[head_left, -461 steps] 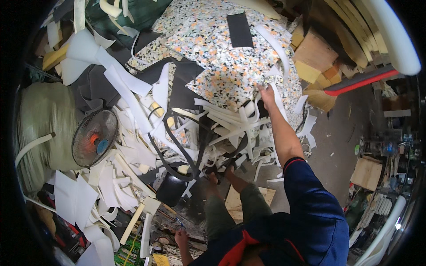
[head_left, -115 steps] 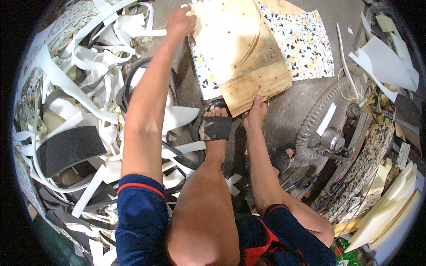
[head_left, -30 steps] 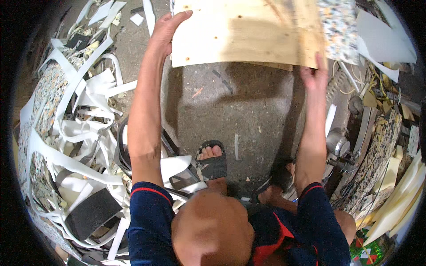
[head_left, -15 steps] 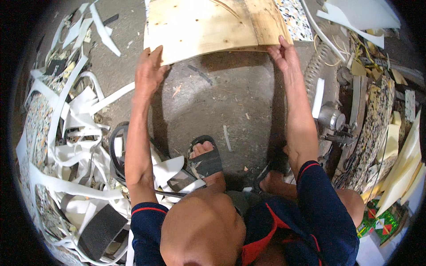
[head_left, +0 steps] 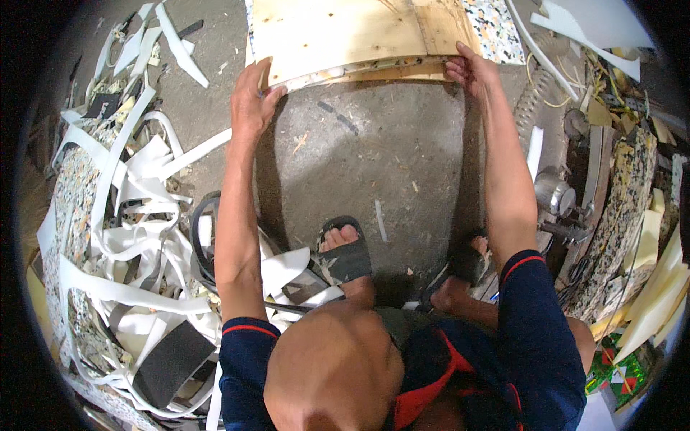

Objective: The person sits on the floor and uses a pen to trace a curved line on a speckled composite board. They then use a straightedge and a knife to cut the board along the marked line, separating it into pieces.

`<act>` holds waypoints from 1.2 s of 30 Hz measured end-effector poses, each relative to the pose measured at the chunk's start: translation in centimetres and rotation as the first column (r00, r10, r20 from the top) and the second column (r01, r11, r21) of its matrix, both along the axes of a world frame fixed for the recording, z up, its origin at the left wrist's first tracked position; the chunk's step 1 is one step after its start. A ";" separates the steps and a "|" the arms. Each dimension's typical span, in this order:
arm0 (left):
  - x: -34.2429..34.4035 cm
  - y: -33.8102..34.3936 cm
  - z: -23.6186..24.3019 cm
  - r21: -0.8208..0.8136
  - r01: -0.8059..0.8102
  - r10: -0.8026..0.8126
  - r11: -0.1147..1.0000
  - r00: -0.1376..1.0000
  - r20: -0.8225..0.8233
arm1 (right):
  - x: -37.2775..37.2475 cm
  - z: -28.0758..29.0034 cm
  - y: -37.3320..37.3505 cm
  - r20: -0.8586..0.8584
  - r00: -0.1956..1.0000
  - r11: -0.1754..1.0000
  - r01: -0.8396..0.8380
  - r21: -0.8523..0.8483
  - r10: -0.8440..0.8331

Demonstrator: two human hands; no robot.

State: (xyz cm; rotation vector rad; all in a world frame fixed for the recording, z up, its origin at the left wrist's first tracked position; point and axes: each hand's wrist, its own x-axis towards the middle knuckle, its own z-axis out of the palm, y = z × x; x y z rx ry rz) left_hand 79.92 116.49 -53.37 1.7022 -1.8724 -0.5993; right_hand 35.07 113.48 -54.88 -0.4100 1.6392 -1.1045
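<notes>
Two hands (head_left: pixel 251 100) (head_left: pixel 473 72), two sandals (head_left: pixel 348 261) (head_left: pixel 468 266)

2 bare forearms (head_left: pixel 239 215) stretched forward, hands (head_left: pixel 250 103) well apart, fingers (head_left: pixel 458 70) curled

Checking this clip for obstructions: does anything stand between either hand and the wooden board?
Nothing visible does: the left hand and right hand both hold the wooden board at its near edge; the white scraps lie off to the left.

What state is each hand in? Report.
Left hand: holding the flat tan plywood board by its near-left corner.
Right hand: holding its near-right corner.
</notes>
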 end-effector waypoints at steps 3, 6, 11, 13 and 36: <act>0.1 0.0 -0.1 -0.089 0.022 -0.014 0.996 0.996 0.090 | -0.1 0.6 -0.3 0.024 1.000 1.000 0.017 -0.005 -0.017; -0.1 0.5 -0.2 -0.103 0.033 -0.019 0.994 0.990 0.137 | -0.7 1.2 -0.5 0.056 0.998 1.000 -0.002 0.028 0.001; -0.5 1.7 -1.2 -0.186 0.004 0.018 0.983 0.993 0.117 | -2.5 0.6 -0.7 0.016 0.993 0.991 -0.114 0.076 0.113; -0.5 1.9 -1.6 -0.200 -0.027 0.050 0.980 0.993 0.110 | -2.8 0.3 -0.8 0.067 0.983 0.980 -0.176 0.090 0.170; 0.4 2.5 -3.2 -0.120 -0.055 0.047 0.991 0.996 -0.070 | -1.9 3.4 0.5 -0.977 0.205 0.964 -0.266 0.004 0.061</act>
